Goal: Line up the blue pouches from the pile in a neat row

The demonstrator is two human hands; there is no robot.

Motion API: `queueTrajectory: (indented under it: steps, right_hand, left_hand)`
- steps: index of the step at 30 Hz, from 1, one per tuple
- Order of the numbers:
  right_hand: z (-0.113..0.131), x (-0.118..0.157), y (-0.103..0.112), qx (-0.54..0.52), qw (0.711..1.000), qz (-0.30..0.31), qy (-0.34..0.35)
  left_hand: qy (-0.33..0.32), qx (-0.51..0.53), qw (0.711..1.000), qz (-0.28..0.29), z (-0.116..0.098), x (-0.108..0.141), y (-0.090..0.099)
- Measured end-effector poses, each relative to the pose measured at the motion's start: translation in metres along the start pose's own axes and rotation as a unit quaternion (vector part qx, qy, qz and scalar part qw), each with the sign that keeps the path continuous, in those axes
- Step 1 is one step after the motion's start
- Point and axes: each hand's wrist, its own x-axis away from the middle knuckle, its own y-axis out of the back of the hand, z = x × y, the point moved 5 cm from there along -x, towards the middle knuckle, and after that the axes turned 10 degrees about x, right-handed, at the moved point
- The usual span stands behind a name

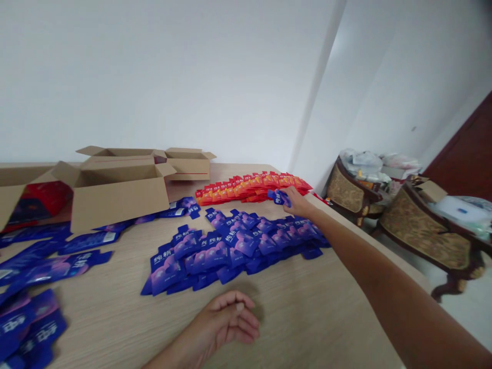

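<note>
My right hand [298,202] reaches across the table and grips a small blue-purple pouch [277,197], held above the far side of a pile. That pile of blue pouches [238,243] lies overlapped in rows at the middle of the table, printed with pink shapes and white characters. Behind it runs a long row of red-orange pouches [246,187], close to the pouch in my hand. Nearer to me, my left hand [232,320] hovers over bare wood in front of the blue pile, loosely curled, open and holding nothing.
Open cardboard boxes [121,195] stand at the back left, one with red packs in it. More blue pouches [57,269] are scattered along the left side. Right of the table [315,307] stand patterned chairs [426,230] loaded with bags. A white wall is behind.
</note>
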Motion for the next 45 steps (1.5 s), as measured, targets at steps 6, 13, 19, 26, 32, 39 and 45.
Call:
queueTrajectory:
  steps: [6,13,19,26,32,39,45]
  right_hand:
    - [0.002,0.038,0.030,0.019,0.975,0.013,-0.223]
    - [0.037,0.075,0.017,0.144,0.936,0.193,-0.257]
    - [0.050,0.085,0.017,0.167,0.933,0.209,-0.241]
    - [0.050,0.093,0.016,0.160,0.939,0.215,-0.216]
    - [0.053,0.094,0.020,0.156,0.943,0.220,-0.195]
    - [0.077,0.061,0.023,0.099,0.965,0.188,-0.155]
    - [0.104,0.016,-0.022,0.040,0.957,0.226,-0.180]
  left_hand:
    - [0.006,-0.012,1.000,0.003,0.000,0.001,0.001]
    - [-0.013,-0.020,1.000,0.017,0.000,0.001,0.002]
    - [-0.017,-0.020,0.999,0.025,0.001,0.003,0.003]
    - [-0.024,-0.016,0.998,0.050,0.001,0.004,0.005]
    - [-0.025,-0.017,0.999,0.042,0.002,0.003,0.005]
    - [-0.026,-0.016,0.998,0.049,0.001,0.004,0.003]
    - [-0.027,-0.016,0.999,0.042,0.003,0.003,0.004]
